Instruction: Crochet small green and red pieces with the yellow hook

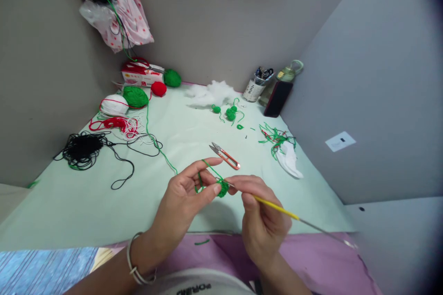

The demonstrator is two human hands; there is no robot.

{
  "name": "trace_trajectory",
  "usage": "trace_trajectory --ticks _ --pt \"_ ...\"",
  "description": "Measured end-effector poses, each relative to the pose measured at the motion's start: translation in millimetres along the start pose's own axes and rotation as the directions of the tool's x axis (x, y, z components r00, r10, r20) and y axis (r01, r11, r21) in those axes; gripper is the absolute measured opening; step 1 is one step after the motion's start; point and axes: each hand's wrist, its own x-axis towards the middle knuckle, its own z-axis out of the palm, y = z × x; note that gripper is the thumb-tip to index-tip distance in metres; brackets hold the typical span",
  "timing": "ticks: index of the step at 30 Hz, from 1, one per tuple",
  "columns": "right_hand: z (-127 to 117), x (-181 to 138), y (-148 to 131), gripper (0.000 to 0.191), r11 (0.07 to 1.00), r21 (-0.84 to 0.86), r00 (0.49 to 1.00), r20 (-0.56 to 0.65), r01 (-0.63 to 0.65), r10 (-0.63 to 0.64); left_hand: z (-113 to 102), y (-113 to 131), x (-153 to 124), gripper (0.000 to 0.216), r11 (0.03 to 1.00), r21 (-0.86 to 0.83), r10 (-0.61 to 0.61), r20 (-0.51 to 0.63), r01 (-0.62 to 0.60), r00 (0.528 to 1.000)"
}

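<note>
And there it was, the small green crochet piece (222,189), right between the two hands! The left hand (188,189) had it pinched at the thumb tip, index finger stretched out above, with a green strand (212,168) running taut from that finger down to the work. More green yarn looped about the lower fingers. Over to the right hand (265,214), and what a grip: fingers closed round the yellow-handled hook (277,206), its metal tip right at the piece's top edge, its far end jutting out to the right beyond the hand. Whether the tip sat inside a stitch, you couldn't tell!

Just ahead of the left fingertips lay the orange snips (224,156), blades angled away. Well left of the left hand sprawled the black yarn (84,150); farther ahead on that side sat a large green ball (135,97), a white ball (114,105) and a red ball (158,89). Straight ahead, well beyond both hands, came small green pieces (231,112) and white fluff (214,93). And ahead of the right hand, off to its right, lay tangled yarn scraps (277,138) beside a white cloth (290,160)!
</note>
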Motion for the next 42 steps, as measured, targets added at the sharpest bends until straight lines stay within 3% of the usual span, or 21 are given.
trace_trajectory --ticks 5,10,13,17,22,30,42 --pt "4.6 4.6 -2.0 0.025 0.992 0.071 0.992 -0.061 -0.109 0.113 -2.7 -1.7 0.7 0.036 0.998 -0.05 -0.033 0.025 0.034 0.999" --pt "0.4 2.5 -0.3 0.028 1.0 0.005 0.999 0.036 -0.029 0.029 -3.9 -2.9 1.2 0.036 1.0 0.012 0.001 -0.028 -0.001 1.0" --pt "-0.6 0.5 0.4 0.03 1.0 -0.009 1.0 0.027 -0.012 0.012 -3.5 -2.8 2.8 0.033 1.0 0.011 0.011 -0.058 -0.011 0.998" --pt "1.0 2.0 0.7 0.023 0.982 0.099 0.985 -0.048 -0.163 0.169 -3.7 -2.6 4.0 0.032 0.999 -0.033 0.003 -0.041 -0.004 0.999" --pt "3.1 6.7 1.5 0.022 0.916 0.291 0.955 -0.03 -0.275 0.296 -3.8 -2.7 4.2 0.034 0.997 -0.074 0.0 -0.026 -0.002 1.0" --pt "4.6 5.4 1.1 0.021 0.92 0.31 0.96 -0.062 -0.241 0.273 -0.8 1.6 4.1 0.029 0.996 -0.091 -0.03 -0.069 0.024 0.997" --pt "1.2 3.8 1.1 0.021 0.923 0.273 0.957 -0.03 -0.27 0.289 -4.6 -5.2 2.8 0.03 0.999 -0.01 0.036 -0.038 -0.037 0.999"
